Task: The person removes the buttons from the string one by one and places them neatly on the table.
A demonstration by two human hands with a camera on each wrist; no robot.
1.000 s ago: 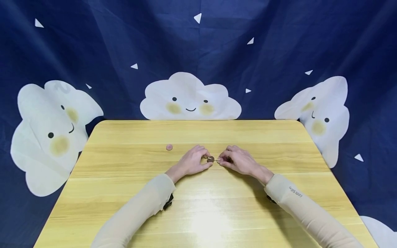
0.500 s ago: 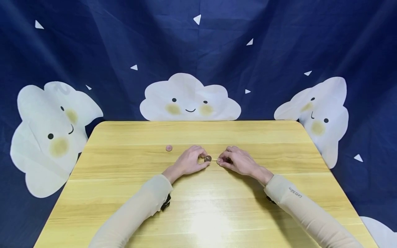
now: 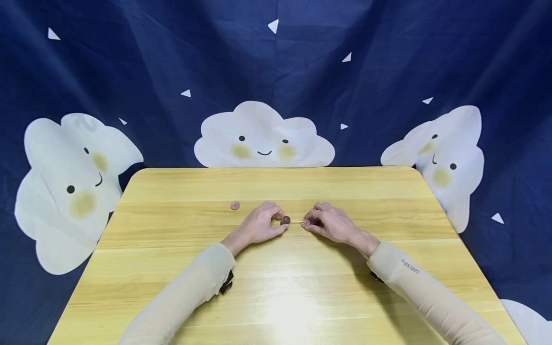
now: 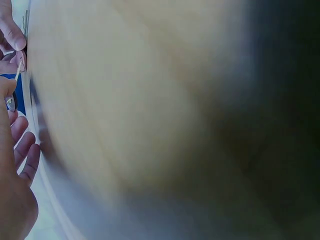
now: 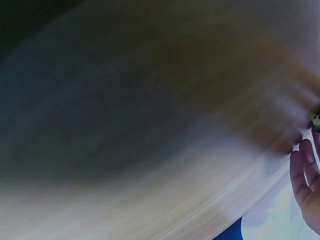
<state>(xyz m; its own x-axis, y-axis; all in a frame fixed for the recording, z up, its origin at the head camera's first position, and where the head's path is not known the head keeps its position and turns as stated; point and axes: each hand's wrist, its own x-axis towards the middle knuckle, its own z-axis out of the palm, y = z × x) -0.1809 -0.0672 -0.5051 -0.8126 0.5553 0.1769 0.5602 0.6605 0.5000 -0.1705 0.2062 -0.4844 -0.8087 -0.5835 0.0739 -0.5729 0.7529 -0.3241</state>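
Dark-brown round button pinched in your left hand, pink round button in your right hand; best tension pale-yellow thin cord between gently, level.

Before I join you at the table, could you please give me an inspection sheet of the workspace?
Surface: light wood-grain table, with a bright glare patch on its near part.
Job's things: dark brown button and pink button, with a thin yellowish strand stretched between them; its attachment is too small to tell.
Clutter: one loose pink button on the table, beyond and left of the left hand.
Hands: left hand pinches the dark brown button; right hand pinches the pink one.
Cables: nothing seen.
Surroundings: dark blue curtain with smiling clouds and white triangles.
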